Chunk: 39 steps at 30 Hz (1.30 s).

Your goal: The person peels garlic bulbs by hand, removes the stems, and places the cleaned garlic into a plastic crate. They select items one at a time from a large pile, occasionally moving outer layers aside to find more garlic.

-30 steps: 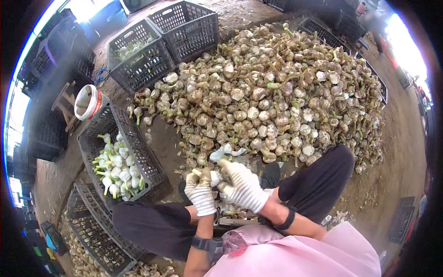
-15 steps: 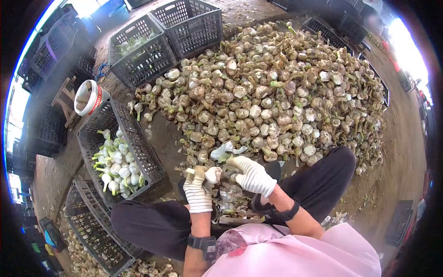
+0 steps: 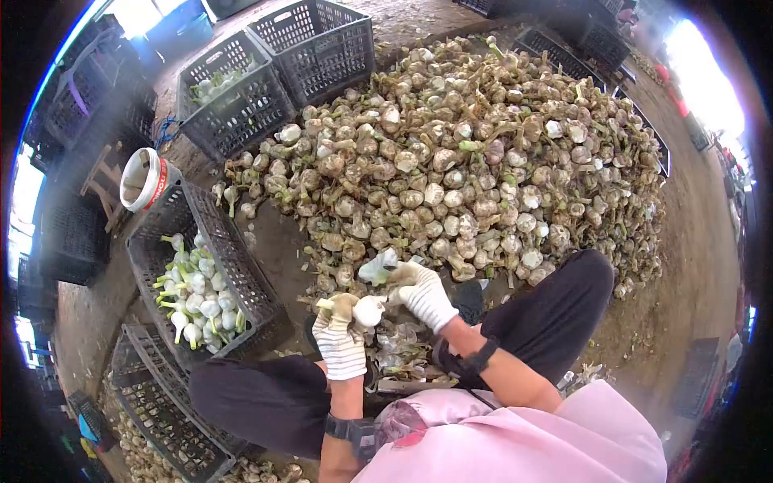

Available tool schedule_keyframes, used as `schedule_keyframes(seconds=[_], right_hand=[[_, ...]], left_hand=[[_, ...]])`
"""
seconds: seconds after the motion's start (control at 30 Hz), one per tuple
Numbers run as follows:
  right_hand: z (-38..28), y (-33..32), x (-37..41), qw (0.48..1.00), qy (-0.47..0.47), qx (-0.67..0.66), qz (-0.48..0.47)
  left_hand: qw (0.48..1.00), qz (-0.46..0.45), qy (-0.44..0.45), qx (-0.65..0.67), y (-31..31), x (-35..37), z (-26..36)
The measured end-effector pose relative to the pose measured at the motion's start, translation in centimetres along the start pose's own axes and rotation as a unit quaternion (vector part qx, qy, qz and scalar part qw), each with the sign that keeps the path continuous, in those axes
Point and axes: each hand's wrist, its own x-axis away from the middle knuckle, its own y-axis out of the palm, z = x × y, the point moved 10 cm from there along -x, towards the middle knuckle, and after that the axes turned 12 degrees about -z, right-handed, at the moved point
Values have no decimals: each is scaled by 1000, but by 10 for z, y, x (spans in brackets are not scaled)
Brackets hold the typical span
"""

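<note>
The left hand (image 3: 338,340) pinches a white garlic bulb (image 3: 369,311) by its stem; the right hand (image 3: 423,299) is just beside, its fingers' grip I cannot tell

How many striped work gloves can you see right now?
2. One is on the left hand, which holds a white garlic bulb; the other is on the right hand, close by that bulb. Any in the blurred background would be too small to tell.
</note>
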Motion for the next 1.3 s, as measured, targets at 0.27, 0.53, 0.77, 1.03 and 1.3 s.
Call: schedule_keyframes(seconds=[0.27,0.53,0.77,1.03,1.3], right_hand=[[-86,32,37,936,-169,307,-17],[-60,37,26,983,-61,163,-53],[8,88,48,905,50,167,-388],[-51,39,7,913,17,384,-135],[-36,62,25,978,120,-98,-140]], left_hand=[[998,-15,35,-50,1,2,11],[953,-102,56,-281,26,-3,25],[934,-28,-80,347,-3,-13,-34],[959,78,-95,256,-37,-15,-54],[988,127,81,-30,-25,-6,1]])
